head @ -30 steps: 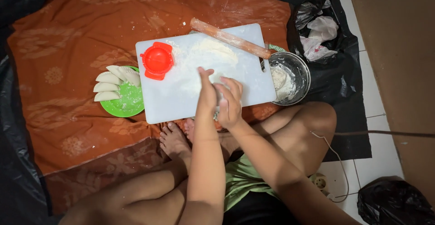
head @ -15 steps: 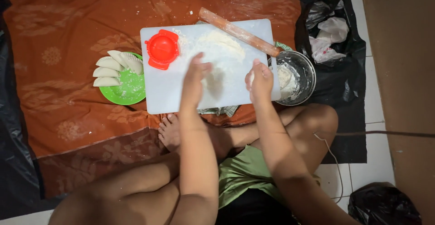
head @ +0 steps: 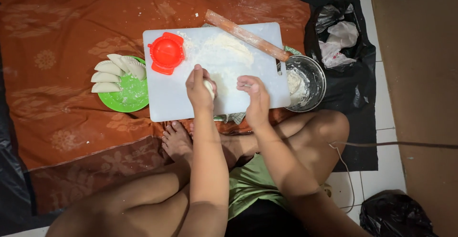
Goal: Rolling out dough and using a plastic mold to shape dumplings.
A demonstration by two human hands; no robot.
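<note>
My left hand [head: 199,90] is closed around a small white ball of dough [head: 209,89] over the floured white cutting board [head: 167,101]. My right hand [head: 255,96] hovers beside it with curled fingers, holding nothing I can see. A red dumpling press [head: 166,52] lies shut on the board's far left corner. A wooden rolling pin [head: 245,35] rests along the board's far edge. Loose flour [head: 229,51] covers the board's middle.
A green plate [head: 129,96] with several folded dumplings [head: 110,74] sits left of the board. A metal bowl [head: 312,77] with dough stands at the right. An orange cloth [head: 71,31] covers the floor; black plastic bags [head: 341,36] lie at right. My crossed legs are below.
The hands were pressed together, then spread apart over the board. Now the left hand grips the dough ball and the right hand has drawn back near it.
</note>
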